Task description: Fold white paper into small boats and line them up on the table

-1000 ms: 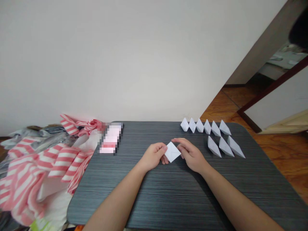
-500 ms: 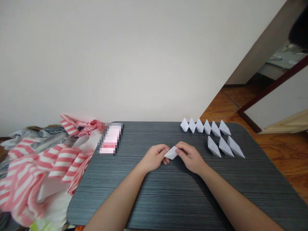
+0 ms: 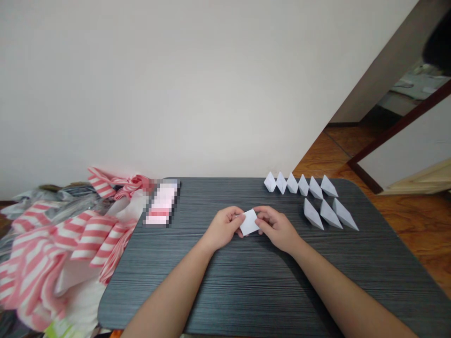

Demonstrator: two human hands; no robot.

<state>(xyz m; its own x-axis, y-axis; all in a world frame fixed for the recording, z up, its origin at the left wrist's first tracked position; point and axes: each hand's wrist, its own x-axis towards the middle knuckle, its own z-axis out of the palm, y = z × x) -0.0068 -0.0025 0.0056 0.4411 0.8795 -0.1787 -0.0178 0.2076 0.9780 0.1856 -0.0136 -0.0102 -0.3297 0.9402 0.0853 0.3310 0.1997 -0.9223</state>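
Note:
Between my two hands is a small piece of folded white paper [image 3: 249, 222], its flat, roughly square face toward me. My left hand [image 3: 227, 228] pinches its left edge, thumb on top and fingers behind. On the opposite edge my right hand [image 3: 276, 228] has a similar closed grip. The paper is held just above the dark table [image 3: 225, 291]. To the right of my hands stand several folded white paper boats in two rows, a back row [image 3: 292, 183] and a front row [image 3: 330, 215] of three.
A pixelated pinkish rectangular object [image 3: 162, 203] lies at the table's back left. Red-and-white striped cloth [image 3: 88, 234] is heaped beside the left edge. The white wall [image 3: 211, 94] rises behind the table, and wooden floor [image 3: 419, 225] shows on the right.
The paper in my hands has gone from a narrow pointed diamond to a wider, flat square face. Both hands have shifted only slightly. The paper boats have stayed put.

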